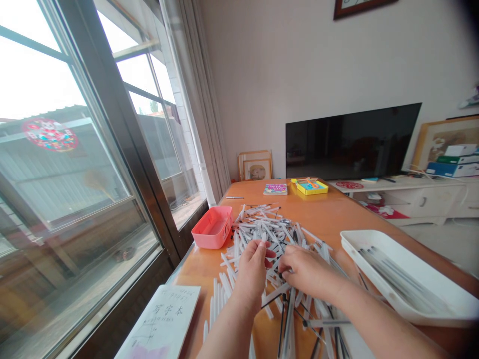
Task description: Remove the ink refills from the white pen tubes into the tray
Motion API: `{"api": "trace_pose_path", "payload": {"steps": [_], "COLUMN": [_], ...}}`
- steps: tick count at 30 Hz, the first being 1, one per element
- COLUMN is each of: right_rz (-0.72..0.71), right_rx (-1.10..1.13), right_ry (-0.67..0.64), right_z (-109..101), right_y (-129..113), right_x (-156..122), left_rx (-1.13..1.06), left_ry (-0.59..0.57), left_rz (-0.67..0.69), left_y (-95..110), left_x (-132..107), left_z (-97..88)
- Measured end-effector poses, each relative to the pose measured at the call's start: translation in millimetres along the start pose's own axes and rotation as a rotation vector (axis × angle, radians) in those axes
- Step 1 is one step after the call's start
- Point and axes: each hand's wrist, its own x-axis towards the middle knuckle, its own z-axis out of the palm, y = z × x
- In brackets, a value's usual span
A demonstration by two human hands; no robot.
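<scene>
A large heap of white pen barrels and thin black refills (269,229) lies on the orange wooden table (329,214). Both my hands rest on the near part of the heap. My left hand (252,269) has its fingers curled down onto the pens. My right hand (305,269) is closed in a pinch just beside it, thumb and fingers pressed on a small pen part I cannot make out. The two hands almost touch.
A pink plastic box (212,228) stands left of the heap. A white tray (407,274) with pens lies at the right. An exercise book (162,321) sits at the near left edge. Small colourful boxes (311,187) and a television (352,142) are beyond. Windows (75,149) run along the left.
</scene>
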Motion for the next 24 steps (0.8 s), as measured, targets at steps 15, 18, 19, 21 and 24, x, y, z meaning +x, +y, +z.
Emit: {"api": "trace_pose_path", "payload": {"steps": [15,18,19,21,24], "right_rz": [0.061,0.068,0.062,0.05,0.059], "right_rx": [0.057,0.272,0.375,0.553,0.687], "right_ry": [0.089,0.22,0.264,0.312,0.332], "right_z": [5,-15,-23,-37,-52], "right_y": [-2,-1,-1,-2,-4], "right_x": [6,8,8,7,3], "left_rx": [-0.148,-0.096,-0.075,-0.038,0.013], "left_ry": [-0.058,-0.111,-0.127,-0.157,-0.19], "left_rz": [-0.023,0.02,0.033,0.045,0.041], "left_y": [-6,-2,0,3,7], "left_x": [5,2,0,-3,-7], "left_z": [-3.7,-2.0,-1.1,1.2,4.2]}}
